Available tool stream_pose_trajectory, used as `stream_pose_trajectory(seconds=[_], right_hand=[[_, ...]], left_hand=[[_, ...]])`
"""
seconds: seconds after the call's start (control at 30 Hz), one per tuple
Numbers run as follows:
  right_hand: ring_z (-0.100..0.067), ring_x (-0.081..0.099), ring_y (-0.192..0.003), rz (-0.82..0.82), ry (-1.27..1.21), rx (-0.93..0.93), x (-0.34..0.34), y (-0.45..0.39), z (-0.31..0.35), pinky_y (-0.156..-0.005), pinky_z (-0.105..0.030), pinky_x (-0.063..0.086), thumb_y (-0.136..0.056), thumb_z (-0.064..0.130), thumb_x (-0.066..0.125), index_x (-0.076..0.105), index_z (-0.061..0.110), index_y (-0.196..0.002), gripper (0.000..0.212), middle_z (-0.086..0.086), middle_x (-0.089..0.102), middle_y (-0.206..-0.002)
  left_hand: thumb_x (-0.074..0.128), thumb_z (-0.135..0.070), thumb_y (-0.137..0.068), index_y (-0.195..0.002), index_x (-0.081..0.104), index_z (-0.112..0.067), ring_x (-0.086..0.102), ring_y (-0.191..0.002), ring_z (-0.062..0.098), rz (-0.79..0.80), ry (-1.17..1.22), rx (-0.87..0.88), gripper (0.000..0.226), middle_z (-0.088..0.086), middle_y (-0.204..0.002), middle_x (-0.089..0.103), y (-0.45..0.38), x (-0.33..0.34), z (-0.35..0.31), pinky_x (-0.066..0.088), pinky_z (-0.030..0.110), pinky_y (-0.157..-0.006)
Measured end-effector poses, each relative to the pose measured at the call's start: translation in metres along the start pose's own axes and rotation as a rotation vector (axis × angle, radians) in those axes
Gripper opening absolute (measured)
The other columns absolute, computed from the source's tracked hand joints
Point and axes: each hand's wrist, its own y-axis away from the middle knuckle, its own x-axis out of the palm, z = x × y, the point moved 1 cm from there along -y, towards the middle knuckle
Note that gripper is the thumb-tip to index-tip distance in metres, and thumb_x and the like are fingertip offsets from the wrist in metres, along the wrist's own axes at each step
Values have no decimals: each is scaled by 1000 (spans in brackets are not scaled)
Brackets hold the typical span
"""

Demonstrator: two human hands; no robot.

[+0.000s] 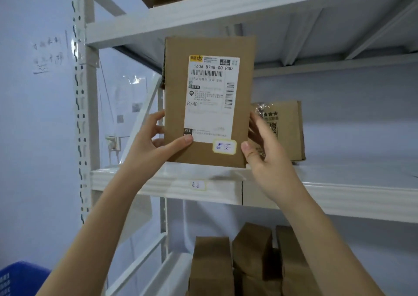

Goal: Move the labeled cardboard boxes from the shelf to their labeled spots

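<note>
Standing upright with its long axis vertical, a labeled cardboard box [209, 102] sits at the front edge of the middle shelf [158, 178], its broad face and white shipping label [211, 96] turned toward the camera. A small handwritten tag [224, 147] is stuck near the box's lower right corner; almost directly below it, a similar handwritten tag [198, 185] marks the shelf's front lip. The two appear to carry the same characters, though the lower one is too faint to read with certainty.

Both hands reach up from below and hold the box's lower half. The left hand [156, 137] clamps the left edge, thumb pressed flat on the front face and fingers curled behind. The right hand [263, 146] grips the right edge, thumb at the lower corner, fingers wrapped around the side. Neither is clearly nearer; the box lies centred between them, above and ahead.

Just behind and to the right, another printed carton [282, 130] stands farther back on the same shelf, close to the right hand's fingers. More brown boxes [237, 261] crowd the shelf below.

Judging by the matching tags, the box seems to be at its spot, with only settling or release remaining.
</note>
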Motion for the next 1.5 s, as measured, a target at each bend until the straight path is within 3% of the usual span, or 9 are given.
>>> stream_pose_trajectory(seconds=[0.3,0.63,0.77,0.87,0.93,1.0,1.13,1.27,1.5], right_hand=[[-7,37,-135,-1,128,138,34,-27,-28,-109,-23,33,-93,-1,44,28,25,-142,58,6,44,-144],[-10,37,-134,-59,243,261,66,-29,-35,-108,-27,31,-92,-5,40,23,23,-144,61,3,41,-145],[-5,44,-120,-85,344,275,74,-26,-34,-99,-23,35,-93,-4,38,27,22,-143,58,10,49,-126],[0,38,-118,-99,387,320,77,-18,-25,-98,-18,29,-95,1,37,28,19,-144,53,14,44,-125],[-4,33,-132,-188,423,343,72,-8,-19,-104,-17,24,-98,9,37,22,19,-147,53,10,37,-142],[-4,30,-137,-304,478,269,63,8,-12,-109,-16,23,-97,11,38,29,20,-145,49,11,35,-147],[1,60,-100,-488,525,135,39,53,-2,-88,-7,45,-94,9,45,58,26,-108,25,18,63,-104],[-1,66,-73,-444,508,267,8,98,-14,-71,-7,51,-91,9,50,60,34,-82,29,19,68,-73],[-5,68,-72,-358,491,605,-60,171,-67,-79,-25,55,-89,7,56,63,31,-77,28,3,69,-78]], left_hand=[[72,-29,-77,-135,39,-34,72,-81,3,162,-7,-39,67,1,-113,63,-37,-11,60,55,14,-60],[66,-26,-84,-141,30,-26,61,-114,20,358,-18,-91,68,-6,-116,57,-51,-21,86,52,39,-96],[62,-23,-87,-143,29,-21,58,-112,14,354,-26,-61,65,-18,-105,55,-48,-17,89,48,24,-92],[66,-37,-81,-149,20,-19,48,-129,13,413,-26,-120,84,-11,-134,50,-51,-22,92,41,33,-106],[65,-46,-79,-153,4,-18,30,-144,13,326,-27,-175,100,-2,-160,22,-51,-32,90,30,37,-116],[59,-36,-88,-152,15,-15,33,-142,11,48,43,-67,81,3,-157,28,-39,-48,81,30,25,-112],[46,-22,-87,-99,60,-32,63,-93,10,-313,203,255,21,-11,-90,66,13,-62,70,51,24,-84],[43,-27,-77,-75,57,-34,59,-57,5,12,260,180,16,-8,-64,63,64,-15,84,45,18,-55],[51,-25,-86,-76,62,-40,55,-55,6,559,56,-59,21,-15,-59,61,134,113,129,44,28,-55]])
